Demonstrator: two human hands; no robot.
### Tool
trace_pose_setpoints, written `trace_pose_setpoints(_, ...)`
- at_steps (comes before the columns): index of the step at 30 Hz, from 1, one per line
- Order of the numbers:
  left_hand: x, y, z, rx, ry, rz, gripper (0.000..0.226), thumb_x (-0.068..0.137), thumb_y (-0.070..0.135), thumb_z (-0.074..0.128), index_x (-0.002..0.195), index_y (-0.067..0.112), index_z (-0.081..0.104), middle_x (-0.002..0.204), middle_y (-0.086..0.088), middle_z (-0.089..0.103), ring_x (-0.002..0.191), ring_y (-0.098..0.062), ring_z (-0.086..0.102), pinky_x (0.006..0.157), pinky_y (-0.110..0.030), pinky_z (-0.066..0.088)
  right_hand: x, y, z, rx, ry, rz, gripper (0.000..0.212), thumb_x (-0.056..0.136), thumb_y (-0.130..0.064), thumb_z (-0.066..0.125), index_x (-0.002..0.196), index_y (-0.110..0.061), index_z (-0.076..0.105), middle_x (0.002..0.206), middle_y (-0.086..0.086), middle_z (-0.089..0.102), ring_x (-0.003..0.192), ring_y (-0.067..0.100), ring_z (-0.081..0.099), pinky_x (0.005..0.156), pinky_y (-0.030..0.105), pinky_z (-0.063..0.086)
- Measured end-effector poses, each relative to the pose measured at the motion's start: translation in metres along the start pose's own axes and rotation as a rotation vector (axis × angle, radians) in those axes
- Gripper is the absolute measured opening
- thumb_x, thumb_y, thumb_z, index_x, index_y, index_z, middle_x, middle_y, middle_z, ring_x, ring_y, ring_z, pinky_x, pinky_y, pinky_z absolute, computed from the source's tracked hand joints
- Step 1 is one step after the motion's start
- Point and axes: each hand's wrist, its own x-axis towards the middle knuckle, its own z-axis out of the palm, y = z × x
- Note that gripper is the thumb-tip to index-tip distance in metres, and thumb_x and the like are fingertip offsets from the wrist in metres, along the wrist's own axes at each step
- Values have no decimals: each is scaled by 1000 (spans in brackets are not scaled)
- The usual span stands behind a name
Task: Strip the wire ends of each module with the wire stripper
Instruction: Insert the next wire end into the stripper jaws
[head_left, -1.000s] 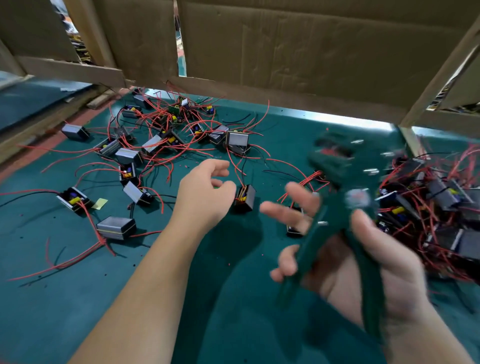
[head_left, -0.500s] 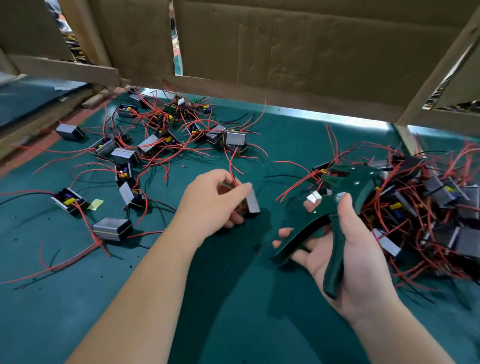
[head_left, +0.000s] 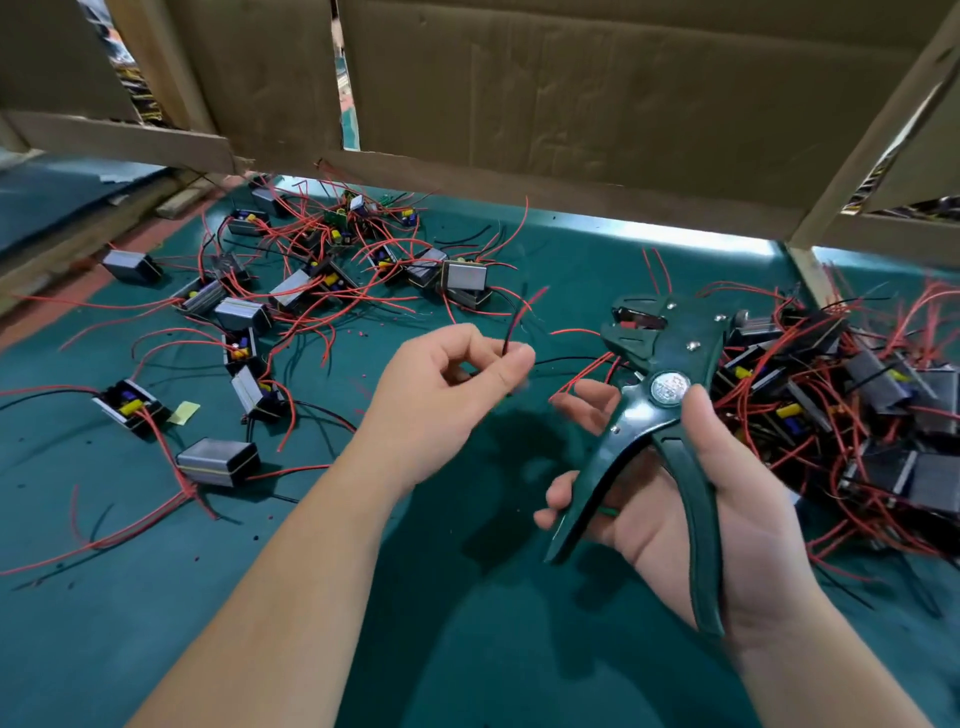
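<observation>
Your left hand (head_left: 447, 395) pinches a red wire (head_left: 521, 316); at its 3 o'clock, your right hand (head_left: 753, 545) grips the wire stripper (head_left: 670, 345), handles spread.

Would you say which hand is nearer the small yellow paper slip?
Left: the left hand is right of the small yellow paper slip; the right hand farther right.

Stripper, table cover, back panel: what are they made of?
Wire stripper: looks like green-painted metal, shiny rivets, slight gloss. Table cover: teal, matte; rubber mat or cloth, cannot tell. Back panel: brown cardboard, creased, dull.
</observation>
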Motion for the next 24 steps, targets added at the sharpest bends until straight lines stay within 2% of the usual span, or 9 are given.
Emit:
trace_pose_setpoints(4,-5,2,0,353,-79,106,35,65,69,57,61,35,63,97,33,65,107,-4,57,102,-49,32,-5,3,0,41,-174,-66,61,79,-48,70,119,-2,62,105,21,62,75,38,62,73,56,50)
trace_pose_setpoints(8,-10,5,4,334,-218,180,38,70,64,56,63,27,60,84,29,66,94,-2,58,102,-52,29,-6,0,2,44,-169,-97,69,78,-45,71,127,1,56,101,21,61,76,37,62,73,54,51)
trace_pose_setpoints(11,-12,3,5,292,-310,175,35,78,55,62,58,27,54,65,17,64,75,-10,60,94,-41,41,-6,-3,2,49,-126,-105,76,73,-46,74,129,2,54,98,23,61,75,37,62,72,53,52)
trace_pose_setpoints(13,-12,3,7,235,-313,139,28,80,47,65,63,26,57,59,14,63,60,-5,58,78,-31,48,-6,-4,3,39,-126,-104,74,74,-47,74,127,1,56,100,24,61,75,37,63,72,54,52)
trace_pose_setpoints(15,-12,5,10,119,-297,96,17,80,40,64,72,25,59,60,8,66,54,-8,59,64,-33,50,-6,-4,4,17,-130,-87,76,73,-48,74,129,1,55,101,25,60,75,38,63,73,54,51)
trace_pose_setpoints(17,-12,5,11,5,-278,32,8,80,36,64,80,29,60,61,-2,67,49,-18,58,56,-44,49,-6,-2,5,-9,-118,-62,82,71,-49,76,133,-1,51,100,28,60,76,39,62,73,56,50)
trace_pose_setpoints(19,-11,2,10,22,-241,31,7,79,35,65,82,29,61,59,-3,67,51,-19,58,55,-43,48,-6,0,5,-39,-97,-51,84,70,-50,77,135,-5,51,99,30,59,77,41,62,73,56,50)
trace_pose_setpoints(22,-9,-1,11,42,-219,51,7,86,23,69,83,25,63,59,0,67,53,-15,61,56,-30,47,-6,2,6,-73,-44,-42,86,64,-51,81,133,-8,54,97,33,60,75,44,62,70,55,52)
trace_pose_setpoints(24,-8,-2,12,-26,-180,38,10,89,13,65,81,18,62,64,1,69,52,-12,62,54,-25,49,-6,2,6,-78,-25,-31,90,60,-52,83,132,-7,55,106,34,61,73,44,62,69,55,52)
